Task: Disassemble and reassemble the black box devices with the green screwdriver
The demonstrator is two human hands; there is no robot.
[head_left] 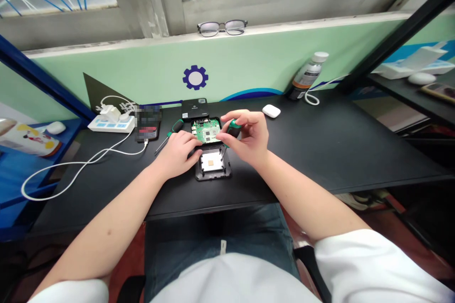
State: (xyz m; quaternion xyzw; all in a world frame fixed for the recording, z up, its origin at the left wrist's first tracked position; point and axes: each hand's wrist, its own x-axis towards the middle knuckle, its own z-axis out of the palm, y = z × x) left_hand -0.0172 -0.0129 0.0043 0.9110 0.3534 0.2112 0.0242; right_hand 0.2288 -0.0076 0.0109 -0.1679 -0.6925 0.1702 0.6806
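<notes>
My right hand (250, 137) is closed around the green and black handle of a screwdriver (233, 125). Its thin shaft slants down by the right edge of a black plastic cover (213, 176) with a silver plate and a small tan pad. Just behind that cover lies a black case holding a green circuit board (205, 129). My left hand (180, 154) rests at the left side of both parts, fingers extended and thumb apart, fingertips at their edges. Beside its knuckles lies a second screwdriver (175, 127) with a green and black handle.
A black box (195, 109) stands behind the board. To the left are a phone (148, 123) on a white cable (88, 163) and a power strip (112, 123). A white earbud case (271, 111) and a bottle (307, 78) stand right. Glasses (222, 28) lie on the sill.
</notes>
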